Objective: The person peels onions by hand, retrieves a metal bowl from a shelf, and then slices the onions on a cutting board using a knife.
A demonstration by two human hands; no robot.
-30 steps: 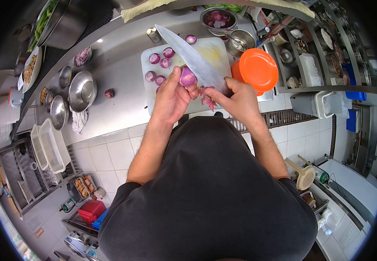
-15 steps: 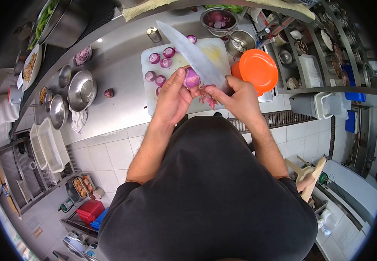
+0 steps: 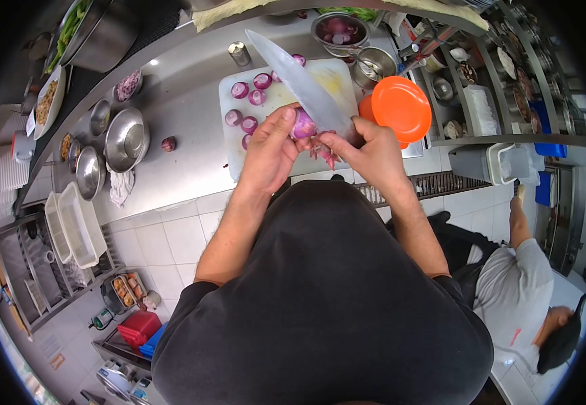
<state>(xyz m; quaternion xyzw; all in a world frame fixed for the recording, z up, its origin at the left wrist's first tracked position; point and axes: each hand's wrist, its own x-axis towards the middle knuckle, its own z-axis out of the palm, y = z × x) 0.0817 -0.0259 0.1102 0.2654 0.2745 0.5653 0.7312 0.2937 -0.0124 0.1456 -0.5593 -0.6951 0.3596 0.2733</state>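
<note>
Between the fingers and thumb of my left hand (image 3: 267,150) is a purple onion (image 3: 304,125), held over the near edge of the white cutting board (image 3: 286,91). My right hand (image 3: 372,152) grips a large kitchen knife (image 3: 293,75), its broad blade pointing up and to the left. Loose reddish onion skin (image 3: 326,156) hangs beneath my right thumb, close to the held onion. Several peeled onions (image 3: 257,97) with cut ends lie on the board's left part. The knife handle is mostly hidden inside my right hand.
An orange container (image 3: 401,111) stands right of the board. Behind are a metal bowl with onions (image 3: 340,30) and a saucepan (image 3: 374,66). One unpeeled onion (image 3: 168,144) and several metal bowls (image 3: 127,140) sit at left. Another person (image 3: 516,283) is behind at lower right.
The held onion has shifted slightly right, turned in my left fingers toward my right thumb. Another person in a light shirt and dark cap has come into view at lower right.
</note>
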